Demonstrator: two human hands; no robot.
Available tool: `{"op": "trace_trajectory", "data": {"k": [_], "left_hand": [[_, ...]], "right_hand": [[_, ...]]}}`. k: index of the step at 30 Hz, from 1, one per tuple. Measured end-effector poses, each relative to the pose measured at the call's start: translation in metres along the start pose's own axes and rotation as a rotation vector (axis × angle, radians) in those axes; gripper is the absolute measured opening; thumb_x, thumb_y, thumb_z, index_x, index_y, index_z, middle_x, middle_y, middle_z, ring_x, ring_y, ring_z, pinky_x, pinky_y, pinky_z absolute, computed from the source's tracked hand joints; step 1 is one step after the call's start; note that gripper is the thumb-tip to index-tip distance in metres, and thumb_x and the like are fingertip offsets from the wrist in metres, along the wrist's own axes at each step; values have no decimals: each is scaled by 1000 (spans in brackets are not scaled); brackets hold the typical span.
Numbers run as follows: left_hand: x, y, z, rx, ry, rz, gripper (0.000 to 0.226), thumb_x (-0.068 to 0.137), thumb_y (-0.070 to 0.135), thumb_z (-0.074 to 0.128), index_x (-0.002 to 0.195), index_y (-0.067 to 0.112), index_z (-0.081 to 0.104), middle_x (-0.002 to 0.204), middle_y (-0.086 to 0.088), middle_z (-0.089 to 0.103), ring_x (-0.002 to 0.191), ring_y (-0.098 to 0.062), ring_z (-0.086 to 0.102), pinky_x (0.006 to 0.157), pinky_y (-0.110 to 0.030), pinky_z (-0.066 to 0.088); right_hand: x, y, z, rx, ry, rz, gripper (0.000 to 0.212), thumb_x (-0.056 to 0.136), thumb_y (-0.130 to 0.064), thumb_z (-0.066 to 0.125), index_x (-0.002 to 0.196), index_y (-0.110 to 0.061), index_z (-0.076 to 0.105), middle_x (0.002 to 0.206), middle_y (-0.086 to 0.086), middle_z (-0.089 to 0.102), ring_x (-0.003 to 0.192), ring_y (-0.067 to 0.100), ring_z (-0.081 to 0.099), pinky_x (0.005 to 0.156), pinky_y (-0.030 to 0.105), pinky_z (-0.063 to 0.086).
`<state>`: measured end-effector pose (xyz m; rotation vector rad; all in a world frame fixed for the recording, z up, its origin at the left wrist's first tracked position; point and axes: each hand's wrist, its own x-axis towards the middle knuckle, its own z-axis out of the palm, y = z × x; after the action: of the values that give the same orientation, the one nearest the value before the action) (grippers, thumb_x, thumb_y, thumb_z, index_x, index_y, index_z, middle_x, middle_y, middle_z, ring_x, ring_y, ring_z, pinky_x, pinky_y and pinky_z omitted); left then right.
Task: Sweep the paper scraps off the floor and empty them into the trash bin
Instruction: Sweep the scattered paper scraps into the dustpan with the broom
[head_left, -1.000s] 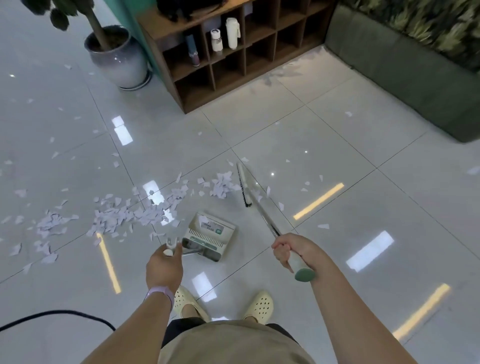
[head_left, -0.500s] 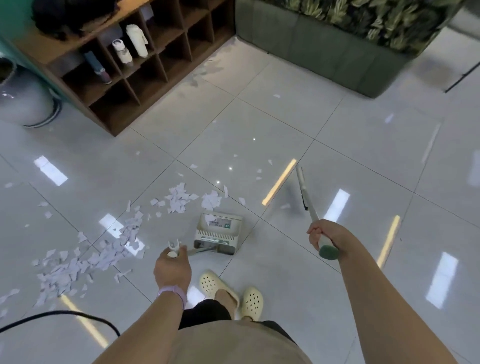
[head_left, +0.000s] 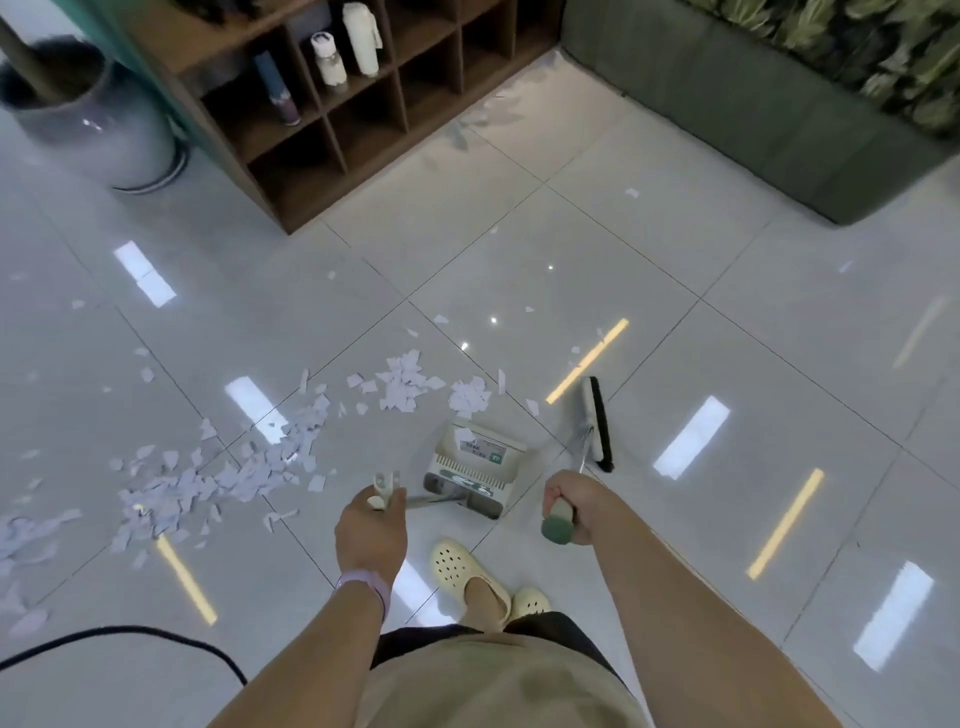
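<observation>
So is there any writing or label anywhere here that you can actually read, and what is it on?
Nothing here can be quoted.
Dustpan: a white sticker with dark print and a small green mark, too blurred to read.
Bottles on the wooden shelf: no lettering can be made out.
Broom, in the right hand: no print shows.
Dustpan handle, in the left hand: no print shows.

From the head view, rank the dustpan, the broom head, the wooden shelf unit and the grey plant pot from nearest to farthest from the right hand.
From the right hand:
1. Broom head, just ahead on the floor.
2. Dustpan, to its left; close to the broom head in distance.
3. Wooden shelf unit, far ahead and left.
4. Grey plant pot, farthest, at the left edge.
</observation>
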<state>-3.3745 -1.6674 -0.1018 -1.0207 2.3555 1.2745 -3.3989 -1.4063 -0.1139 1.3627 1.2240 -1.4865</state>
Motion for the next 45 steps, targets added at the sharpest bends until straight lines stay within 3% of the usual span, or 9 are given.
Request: {"op": "trace_trajectory", "data": {"k": [3,8,13,16,19,22,30,37,45], "left_hand": [[15,-10,-29,-5,37,-25,22,97,33,65,77,23,63,69,-2,68,67,-19,64,56,-25,44],[30,-38,-74,-5,121,-87,25,96,36,64,76,23,62,63,-1,66,61,-21,63,54,-27,46],[30,-53,-95,1,218,-132,22,97,40,60,80,27,62,65,2,65,63,-18,62,53,-26,42],[27,-62,-105,-25,293,-169,17,98,39,59,85,29,64,68,4,66,65,-15,61,53,-24,40],[26,-67,-109,-96,369,-229,16,98,34,60,86,26,65,71,2,67,68,-17,61,55,-24,40],[23,-64,-102,-185,428,-272,16,98,31,61,83,27,64,71,-2,67,70,-23,64,58,-27,45],[23,-15,-40,-257,418,-284,14,98,31,63,92,19,66,76,-7,68,74,-31,65,65,-32,47],[26,62,43,-174,302,-182,19,100,34,59,95,17,66,74,-2,66,70,-22,61,61,-30,43],[26,141,141,36,100,-38,18,98,38,59,92,21,62,79,-2,65,80,-32,63,74,-38,53]], "right_hand": [[-9,-5,66,-219,-20,16,12,81,5,45,86,-6,46,79,12,46,59,22,48,46,25,45],[-22,-10,153,-412,-126,30,10,81,4,47,79,-6,47,77,10,46,61,21,48,57,29,48],[-26,-21,214,-534,-351,73,14,69,-1,54,58,-8,50,57,6,50,49,18,48,44,18,41],[-12,-50,227,-338,-518,223,37,88,-1,47,52,-11,44,44,-3,38,33,6,38,31,17,35],[-14,-78,221,-359,-586,297,34,91,-1,47,60,-15,43,48,-5,37,32,2,35,32,13,34],[-18,-93,209,-388,-594,285,26,89,1,51,71,-15,42,54,-6,36,35,2,35,33,13,34],[-27,-148,115,-363,-428,100,33,88,2,49,65,-19,37,49,-4,35,32,4,31,29,16,30],[-6,-203,-31,-198,-152,-69,21,84,10,47,80,-10,43,52,1,40,35,8,35,32,16,35],[16,-242,-179,-109,97,-116,13,86,8,49,87,-5,49,58,5,46,35,9,40,36,17,41]]}}
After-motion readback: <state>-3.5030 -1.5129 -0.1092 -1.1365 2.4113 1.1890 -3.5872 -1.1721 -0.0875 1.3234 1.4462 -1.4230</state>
